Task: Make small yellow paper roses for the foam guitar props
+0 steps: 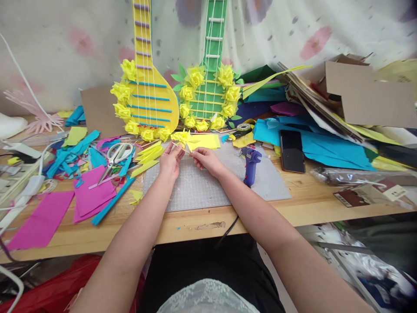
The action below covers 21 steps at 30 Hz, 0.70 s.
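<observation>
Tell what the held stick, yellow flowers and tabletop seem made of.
Held stick: perhaps matt wood, being pale and straight; too small to be sure. Yellow flowers: probably matt crepe paper, given thin, ruffled petals. Tabletop: apparently smooth wood, showing grain.

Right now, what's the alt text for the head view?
The left hand and right hand hold a thin stick over a gray gridded mat. Behind stand a yellow model guitar and a green model guitar, trimmed with yellow flowers; scissors lie left, a glue gun right.
</observation>
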### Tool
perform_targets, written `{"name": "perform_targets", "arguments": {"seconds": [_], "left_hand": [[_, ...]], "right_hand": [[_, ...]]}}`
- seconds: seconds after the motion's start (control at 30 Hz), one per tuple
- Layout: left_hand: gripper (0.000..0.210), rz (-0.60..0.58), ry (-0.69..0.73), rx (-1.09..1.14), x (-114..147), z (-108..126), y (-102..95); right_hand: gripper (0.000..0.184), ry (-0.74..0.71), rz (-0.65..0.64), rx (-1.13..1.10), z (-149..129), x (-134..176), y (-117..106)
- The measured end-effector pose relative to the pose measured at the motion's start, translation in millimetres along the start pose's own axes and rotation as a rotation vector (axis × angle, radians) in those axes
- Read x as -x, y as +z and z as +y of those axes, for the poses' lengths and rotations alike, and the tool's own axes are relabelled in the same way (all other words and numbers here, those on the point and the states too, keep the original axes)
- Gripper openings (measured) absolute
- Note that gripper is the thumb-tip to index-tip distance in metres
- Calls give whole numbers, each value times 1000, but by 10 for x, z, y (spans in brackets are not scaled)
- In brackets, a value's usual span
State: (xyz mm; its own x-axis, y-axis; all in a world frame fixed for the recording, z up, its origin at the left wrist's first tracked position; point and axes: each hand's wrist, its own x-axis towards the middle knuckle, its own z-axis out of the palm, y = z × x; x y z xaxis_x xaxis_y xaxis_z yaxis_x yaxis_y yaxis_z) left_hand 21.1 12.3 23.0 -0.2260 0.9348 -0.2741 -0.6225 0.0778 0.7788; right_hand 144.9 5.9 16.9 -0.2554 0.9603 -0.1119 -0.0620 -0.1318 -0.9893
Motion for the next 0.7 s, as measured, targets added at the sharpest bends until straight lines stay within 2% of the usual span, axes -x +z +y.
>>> {"name": "perform_targets", "arguments": {"seconds": [0.13,0.4,0.6,0.7], "left_hand": [[36,-6,7,-8,3,-6,1],[24,-13,-8,13,-17,0,-15],[21,-33,-5,14,-12,18,-13],[21,-47,-4,7,-18,6,-20]], "right_hand": [[19,-31,-10,-7,14,-7,-8],[20,-3,-91,37,34,-11,-22],[28,-74,-91,5,45,-7,-13],[24,-68,-90,15,43,-7,-20]]}}
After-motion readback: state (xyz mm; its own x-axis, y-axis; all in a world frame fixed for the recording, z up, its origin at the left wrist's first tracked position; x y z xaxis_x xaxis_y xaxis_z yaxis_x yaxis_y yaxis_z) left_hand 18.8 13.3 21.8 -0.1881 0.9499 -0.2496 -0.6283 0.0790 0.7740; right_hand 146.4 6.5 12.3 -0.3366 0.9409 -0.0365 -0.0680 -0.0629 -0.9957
